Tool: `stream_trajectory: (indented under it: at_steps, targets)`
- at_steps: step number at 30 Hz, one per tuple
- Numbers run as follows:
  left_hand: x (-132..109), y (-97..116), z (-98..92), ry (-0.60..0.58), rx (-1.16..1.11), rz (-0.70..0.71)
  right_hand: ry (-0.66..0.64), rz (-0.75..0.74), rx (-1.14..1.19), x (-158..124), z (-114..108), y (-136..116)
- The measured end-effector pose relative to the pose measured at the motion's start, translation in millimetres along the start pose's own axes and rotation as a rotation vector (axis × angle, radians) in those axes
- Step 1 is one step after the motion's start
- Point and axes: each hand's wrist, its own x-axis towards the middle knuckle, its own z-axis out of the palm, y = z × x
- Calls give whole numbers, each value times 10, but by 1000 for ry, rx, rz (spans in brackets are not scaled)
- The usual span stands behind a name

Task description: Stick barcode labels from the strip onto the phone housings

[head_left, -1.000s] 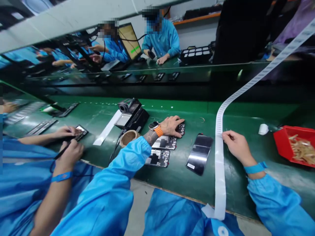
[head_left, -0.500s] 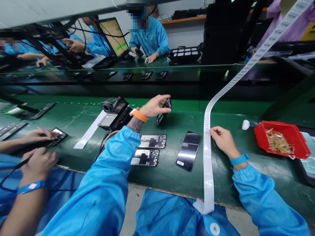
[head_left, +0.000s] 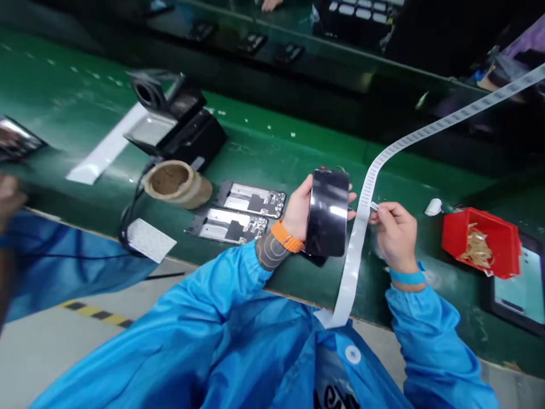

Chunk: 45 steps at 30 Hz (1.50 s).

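Note:
My left hand (head_left: 298, 211) is closed around the edges of a smartphone (head_left: 327, 213), its glossy black screen facing up. Another dark phone (head_left: 315, 259) on the table shows only an edge beneath it. Between thumb and fingers of my right hand (head_left: 397, 236) is a small white label (head_left: 374, 206), close beside the label strip (head_left: 360, 227). That long strip bears rows of printed labels on its far part and hangs from the upper right down to my lap. Two opened phones (head_left: 251, 200) with bare circuit boards lie left of my left hand.
On the right stand a red bin (head_left: 508, 244) of tan bands and a crumpled white piece (head_left: 434, 207). A cardboard tube (head_left: 198, 192), a black device (head_left: 200, 133) and a white card (head_left: 151, 240) are to the left. A co-worker's hand (head_left: 11, 196) shows at the left edge.
My left hand has come back toward me with the phone, now screen up above the other phone. A small label shows in my right hand's pinch. The view has tilted down.

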Motion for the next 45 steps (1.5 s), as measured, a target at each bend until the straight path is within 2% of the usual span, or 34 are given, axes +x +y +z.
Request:
stream_trajectory:
  at_steps: [4, 9, 13, 19, 22, 29, 34, 38, 45]
  targets:
    - [36, 63, -37, -32, -123, 59, -60, -40, -10, -159, 137, -115]
    - [4, 182, -85, -46, -141, -10, -195, -241, -60, -322, 399, -246]
    - [-14, 243, -104, -40, -189, -25, -244, -237, -49, -370, 506, -257]
    - [-6, 257, -163, -179, -195, -107, -296, -260, 9, -407, 440, -199]
    - [5, 251, -206, -215, -187, -96, -305, -280, -4, -417, 404, -202]
    - [4, 257, -171, -199, -194, -19, -264, -308, -59, -402, 351, -206]
    - [2, 258, -190, -228, -158, -101, -264, -280, -53, -403, 360, -203]
    - [12, 238, -219, -230, -199, -54, -265, -302, -53, -404, 360, -200]
    - [-7, 242, -201, -275, -151, -68, -282, -313, -8, -398, 363, -187]
